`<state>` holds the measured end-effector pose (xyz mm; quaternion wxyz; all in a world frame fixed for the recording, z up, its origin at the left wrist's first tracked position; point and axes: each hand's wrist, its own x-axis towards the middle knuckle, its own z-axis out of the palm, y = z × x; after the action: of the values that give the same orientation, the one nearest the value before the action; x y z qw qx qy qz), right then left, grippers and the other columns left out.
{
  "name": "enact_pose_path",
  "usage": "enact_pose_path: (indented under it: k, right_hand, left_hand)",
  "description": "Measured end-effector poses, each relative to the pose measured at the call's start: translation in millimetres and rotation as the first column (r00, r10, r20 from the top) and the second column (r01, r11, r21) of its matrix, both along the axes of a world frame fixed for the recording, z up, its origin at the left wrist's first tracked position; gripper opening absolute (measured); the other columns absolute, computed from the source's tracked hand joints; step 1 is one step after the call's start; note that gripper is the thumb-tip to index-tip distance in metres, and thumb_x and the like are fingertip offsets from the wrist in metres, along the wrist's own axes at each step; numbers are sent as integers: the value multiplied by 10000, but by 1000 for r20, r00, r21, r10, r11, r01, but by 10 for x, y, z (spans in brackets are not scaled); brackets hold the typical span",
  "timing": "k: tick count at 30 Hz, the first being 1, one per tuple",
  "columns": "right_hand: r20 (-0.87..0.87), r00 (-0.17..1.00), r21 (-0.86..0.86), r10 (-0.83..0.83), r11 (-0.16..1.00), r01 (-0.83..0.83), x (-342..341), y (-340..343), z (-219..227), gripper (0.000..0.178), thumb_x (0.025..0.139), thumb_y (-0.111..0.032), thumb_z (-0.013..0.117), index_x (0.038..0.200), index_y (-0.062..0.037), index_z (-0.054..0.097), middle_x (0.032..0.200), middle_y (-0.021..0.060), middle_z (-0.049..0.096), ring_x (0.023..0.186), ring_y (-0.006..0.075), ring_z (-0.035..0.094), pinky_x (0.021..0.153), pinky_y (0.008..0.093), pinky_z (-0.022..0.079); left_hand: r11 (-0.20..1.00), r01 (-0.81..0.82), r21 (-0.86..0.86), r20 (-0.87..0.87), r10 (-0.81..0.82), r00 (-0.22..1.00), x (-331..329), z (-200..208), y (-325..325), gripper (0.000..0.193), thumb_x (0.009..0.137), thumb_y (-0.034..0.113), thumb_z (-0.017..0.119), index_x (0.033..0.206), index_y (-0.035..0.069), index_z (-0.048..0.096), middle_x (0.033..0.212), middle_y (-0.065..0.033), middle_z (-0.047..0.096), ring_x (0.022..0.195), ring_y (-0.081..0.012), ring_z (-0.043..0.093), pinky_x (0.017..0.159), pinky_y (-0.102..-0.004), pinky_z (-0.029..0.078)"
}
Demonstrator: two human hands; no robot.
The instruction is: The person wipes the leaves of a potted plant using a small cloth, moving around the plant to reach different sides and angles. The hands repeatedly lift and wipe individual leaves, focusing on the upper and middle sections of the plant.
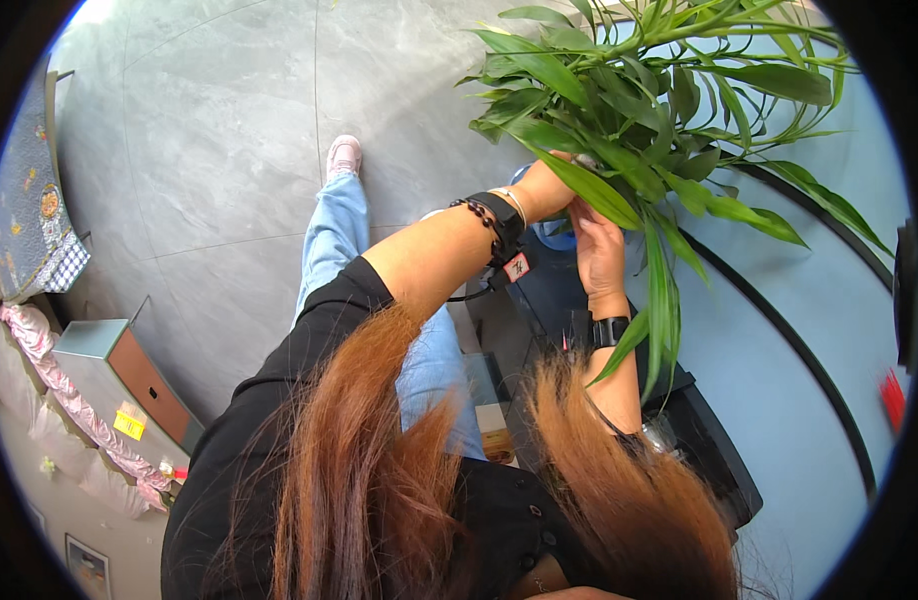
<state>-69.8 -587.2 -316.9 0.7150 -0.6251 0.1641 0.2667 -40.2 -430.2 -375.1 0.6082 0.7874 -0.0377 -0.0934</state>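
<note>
Two bare hands meet among the leaves of a green plant (629, 120) at the far right of the scene. The left hand (547, 186) reaches in from the left with its fingers hidden behind a leaf; whether it is closed on a stem I cannot tell. The right hand (601, 245) comes up from the near side, palm partly showing, fingertips against the lower foliage; its grip is also unclear.

Black bands (797, 345) curve across the pale blue surface (744, 355) to the right, and a black device (714, 455) sits along its near left side, close to the right forearm. Leaves overhang this surface, leaving little room around the fingers. To the left, grey floor (219, 130) gives wide open room from the shoe (345, 155) to the patterned cloth (34, 215) at the left rim.

Just below the hands shows a rounded blue object (556, 238), mostly covered; whether it is a container I cannot tell. At near left stands a cabinet (151, 385) with a brown front, its inside out of sight.
</note>
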Motion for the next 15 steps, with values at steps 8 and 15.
enact_pose_path:
  k: [8, 15]
  right_hand:
    - [99, 910, -603, 403, 752, -267, 243, -36, -443, 285, 969, -157, 563, 1196, 11, 602, 1179, 117, 640, 1075, 250, 619, 950, 357, 503]
    - [20, 983, 119, 183, 976, -184, 480, -35, -638, 454, 947, -150, 617, 1367, -15, 511, 1336, 102, 596, 1178, 221, 584, 1035, 332, 434]
  left_hand:
    - [951, -309, 32, -128, 311, 942, -327, 64, -7, 356, 864, 147, 677, 1167, -9, 574, 1056, -203, 653, 957, -271, 664, 839, -382, 541]
    - [922, -229, -311, -114, 203, 973, -537, 402, -14, 324, 823, 156, 665, 1120, 30, 639, 1127, -223, 613, 1062, -416, 567, 923, -446, 485]
